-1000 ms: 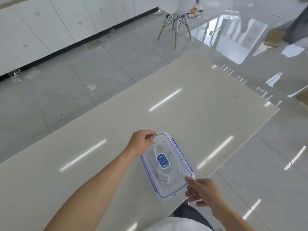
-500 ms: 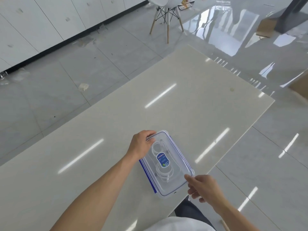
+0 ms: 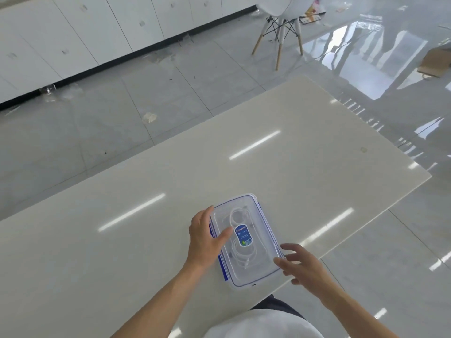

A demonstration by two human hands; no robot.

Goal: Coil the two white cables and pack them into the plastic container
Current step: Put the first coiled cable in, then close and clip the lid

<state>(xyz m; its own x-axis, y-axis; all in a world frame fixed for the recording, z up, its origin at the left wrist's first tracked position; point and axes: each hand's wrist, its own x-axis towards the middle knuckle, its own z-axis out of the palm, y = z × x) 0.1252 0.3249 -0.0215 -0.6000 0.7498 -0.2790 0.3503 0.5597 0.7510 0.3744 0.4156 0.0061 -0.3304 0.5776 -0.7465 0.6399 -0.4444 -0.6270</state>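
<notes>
Now my left hand (image 3: 204,236) lies at the box's (image 3: 246,240) left long side, fingers straight and loosely spread, thumb tip reaching onto the lid (image 3: 262,242); it grips nothing. My right hand (image 3: 301,265) is at the box's near right corner, fingers splayed and relaxed, fingertips at the rim, holding nothing; whether they touch it I cannot tell. Both forearms are bare and come in from the tabletop's near edge.

That box is clear plastic, rectangular with rounded corners, blue-trimmed, with a blue oval label (image 3: 243,235) on the lid. Through it show the two white cables (image 3: 240,242), coiled inside. It sits close to the near edge of the glossy, cream tabletop (image 3: 317,142). Beyond, on the grey tiled floor, a white chair (image 3: 280,18) stands before white cabinets (image 3: 73,32).
</notes>
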